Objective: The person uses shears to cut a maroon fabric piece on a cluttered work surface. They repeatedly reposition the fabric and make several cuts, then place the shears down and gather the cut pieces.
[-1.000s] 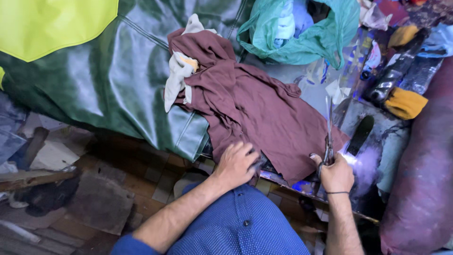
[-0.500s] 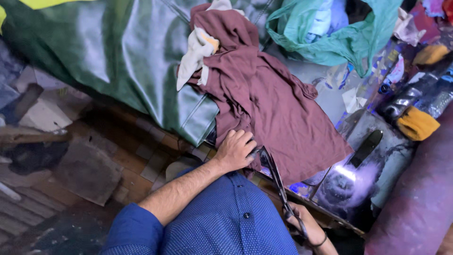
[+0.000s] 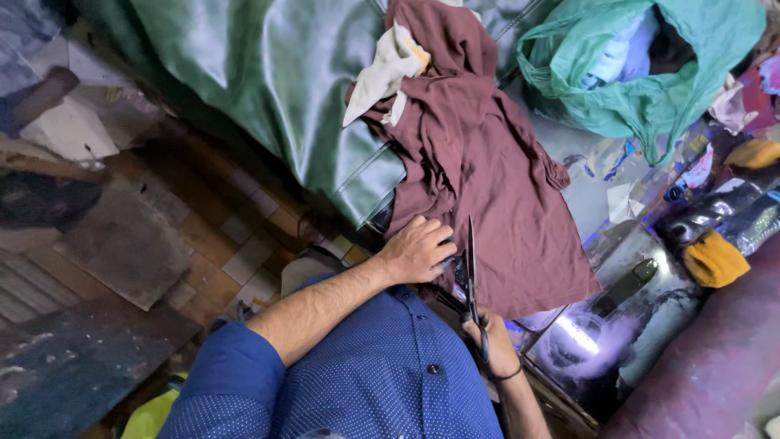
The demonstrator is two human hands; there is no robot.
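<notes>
Maroon cloth (image 3: 487, 179), rumpled, under left hand (image 3: 418, 250)

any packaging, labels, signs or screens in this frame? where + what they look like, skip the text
No signs or screens to be seen.
Green plastic bag: top right, open and slumped, with pale blue and white things inside.
Printed sheet: under the bag, beside the maroon cloth; glossy grey-white with blue and red marks.
Small white paper piece: on that sheet, crumpled.
Any labels are too small to tell.
</notes>
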